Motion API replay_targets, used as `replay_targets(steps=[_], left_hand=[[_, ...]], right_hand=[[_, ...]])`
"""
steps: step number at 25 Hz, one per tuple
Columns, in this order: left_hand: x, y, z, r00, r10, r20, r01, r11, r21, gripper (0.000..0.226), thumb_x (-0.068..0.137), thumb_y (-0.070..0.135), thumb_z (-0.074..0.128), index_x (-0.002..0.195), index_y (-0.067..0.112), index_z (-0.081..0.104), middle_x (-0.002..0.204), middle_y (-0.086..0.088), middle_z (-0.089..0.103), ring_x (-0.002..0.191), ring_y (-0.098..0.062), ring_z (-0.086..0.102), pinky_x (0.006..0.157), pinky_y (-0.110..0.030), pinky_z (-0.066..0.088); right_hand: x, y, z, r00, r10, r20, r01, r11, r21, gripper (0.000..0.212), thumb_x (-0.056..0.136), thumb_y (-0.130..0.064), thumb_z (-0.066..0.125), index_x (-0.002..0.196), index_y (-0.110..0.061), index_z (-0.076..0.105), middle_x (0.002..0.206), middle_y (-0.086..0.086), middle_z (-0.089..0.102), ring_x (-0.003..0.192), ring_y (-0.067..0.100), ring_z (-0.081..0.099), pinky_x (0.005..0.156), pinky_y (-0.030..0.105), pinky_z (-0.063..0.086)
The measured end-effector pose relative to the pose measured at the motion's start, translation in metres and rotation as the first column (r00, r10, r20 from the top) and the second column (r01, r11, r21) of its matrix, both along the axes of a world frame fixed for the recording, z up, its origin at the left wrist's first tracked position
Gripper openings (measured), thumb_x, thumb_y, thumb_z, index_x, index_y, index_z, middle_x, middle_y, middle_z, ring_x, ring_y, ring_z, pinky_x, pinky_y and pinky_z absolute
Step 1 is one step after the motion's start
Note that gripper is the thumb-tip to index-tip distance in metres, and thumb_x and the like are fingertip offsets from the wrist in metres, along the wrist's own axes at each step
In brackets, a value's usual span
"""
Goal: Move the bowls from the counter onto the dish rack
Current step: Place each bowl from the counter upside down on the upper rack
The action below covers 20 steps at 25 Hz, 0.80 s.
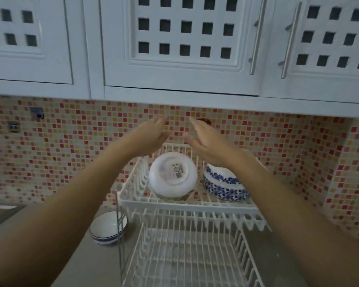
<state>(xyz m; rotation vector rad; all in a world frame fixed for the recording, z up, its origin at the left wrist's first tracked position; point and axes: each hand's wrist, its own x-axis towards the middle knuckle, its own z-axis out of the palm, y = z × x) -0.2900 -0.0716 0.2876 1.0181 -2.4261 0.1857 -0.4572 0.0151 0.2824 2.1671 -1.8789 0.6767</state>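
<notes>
A white two-tier wire dish rack (187,206) stands on the grey counter. On its upper tier a white bowl (173,176) lies upside down, its label facing up. Right of it sit stacked blue-and-white patterned bowls (224,184), also upside down. Another small stack of white bowls with blue rims (107,227) rests upright on the counter, left of the rack. My left hand (153,134) and my right hand (203,141) hover above the upper tier, palms facing each other, fingers apart, holding nothing.
White lattice-front cabinets (182,44) hang low overhead, close above my hands. A red and yellow mosaic backsplash (71,152) runs behind the rack. The lower rack tier (187,255) holds no dishes. A dark sink edge (0,214) shows at the left.
</notes>
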Motion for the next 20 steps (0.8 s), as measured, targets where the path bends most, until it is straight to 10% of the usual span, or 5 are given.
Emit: replay_targets(steps=[14, 20], left_hand=[[0.264, -0.148, -0.118, 0.918, 0.387, 0.085, -0.39, 0.842, 0.372, 0.052, 0.101, 0.035, 0.029, 0.138, 0.0, 0.038, 0.137, -0.021, 0.051, 0.124, -0.036, 0.05, 0.1, -0.041, 0.041], [0.278, -0.195, -0.237, 0.924, 0.318, 0.214, -0.383, 0.726, 0.571, 0.052, 0.101, 0.033, 0.028, 0.13, -0.006, 0.044, 0.13, -0.026, 0.053, 0.121, -0.039, 0.05, 0.099, -0.042, 0.04]], right_hand=[[0.302, -0.185, -0.111, 0.837, -0.27, 0.475, 0.143, 0.947, 0.288, 0.068, 0.098, -0.024, 0.041, 0.15, 0.0, 0.004, 0.159, 0.015, 0.007, 0.145, 0.032, 0.016, 0.115, 0.04, 0.025], [0.291, -0.223, -0.232, 0.749, -0.557, 0.358, 0.364, 0.798, 0.481, 0.053, 0.096, -0.02, 0.042, 0.14, 0.006, 0.026, 0.147, 0.02, 0.031, 0.131, 0.034, 0.037, 0.103, 0.042, 0.039]])
